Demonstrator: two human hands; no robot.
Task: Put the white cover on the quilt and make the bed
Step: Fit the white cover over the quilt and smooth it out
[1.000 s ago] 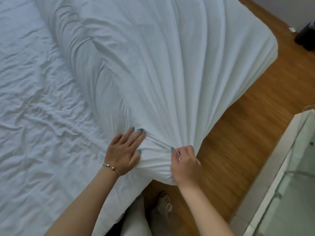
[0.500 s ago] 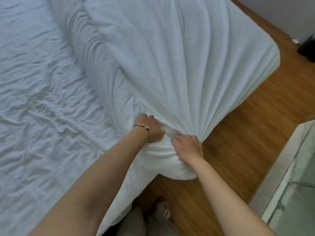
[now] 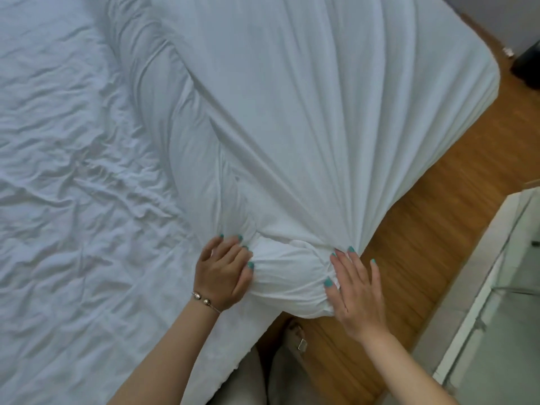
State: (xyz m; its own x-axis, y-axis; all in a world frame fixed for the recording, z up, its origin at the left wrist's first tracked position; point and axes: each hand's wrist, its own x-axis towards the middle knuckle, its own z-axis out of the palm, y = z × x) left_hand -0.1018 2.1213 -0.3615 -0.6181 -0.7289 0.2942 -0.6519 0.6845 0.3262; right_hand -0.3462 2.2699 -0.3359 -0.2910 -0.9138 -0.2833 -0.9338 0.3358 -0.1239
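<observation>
Two bare hands work at one bulging corner of the white cotton quilt cover (image 3: 292,118), which lies stuffed and draped over the near right corner of the bed, its cloth drawn into long pleats that fan away from the corner toward the far side. The left hand (image 3: 223,271), with a thin beaded bracelet (image 3: 204,301) at the wrist, presses on the left side of the rounded, gathered corner bulge (image 3: 287,280) with its fingers (image 3: 230,244) spread and only slightly bent. The right hand (image 3: 358,287) lies flat against the right side of the bulge, fingers straight and splayed, holding nothing. All the visible nails are painted teal.

To the left spreads one crumpled white bed sheet (image 3: 64,200), full of fine creases. To the right runs the brown wooden plank floor (image 3: 423,229). A pale glass-fronted cabinet (image 3: 502,302) stands at the right edge, and one dark object (image 3: 527,65) sits at the far right. One sandalled foot (image 3: 295,334) shows on the floor below the bulge.
</observation>
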